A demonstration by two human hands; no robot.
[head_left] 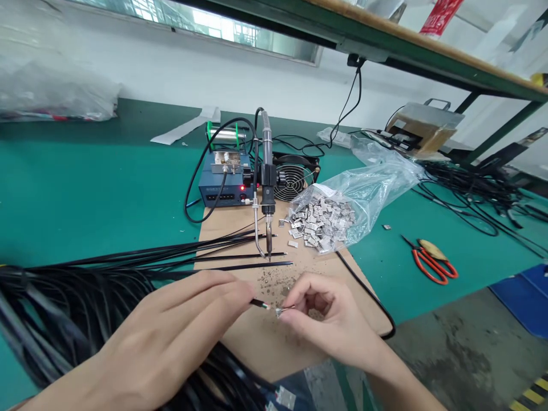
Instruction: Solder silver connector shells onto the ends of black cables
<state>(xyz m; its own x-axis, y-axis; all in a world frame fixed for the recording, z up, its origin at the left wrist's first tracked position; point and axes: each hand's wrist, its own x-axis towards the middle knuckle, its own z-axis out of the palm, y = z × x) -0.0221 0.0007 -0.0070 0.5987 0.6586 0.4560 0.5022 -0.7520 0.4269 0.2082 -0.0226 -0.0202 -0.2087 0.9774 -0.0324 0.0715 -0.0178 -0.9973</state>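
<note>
My left hand [184, 331] is closed on a black cable [258, 302], whose stripped end with small coloured wires points right. My right hand [327, 317] pinches a small metal connector [282, 311] between thumb and forefinger. Wire end and connector face each other, a small gap apart, above the brown board [257, 354]. Just behind the hands, a soldering iron [268, 188] is held upright in a stand, tip down. More black cables [240, 265] lie with their ends under that tip. A clear bag [368, 188] spills loose metal connectors [321, 220] onto the board.
A blue soldering station [220, 191] with a lit red light stands behind, near a solder spool [225, 136] and a fan [295, 180]. Red-handled scissors [432, 265] lie at right. Bundled black cables [64, 319] cover the left side. A shelf [428, 51] overhangs the bench.
</note>
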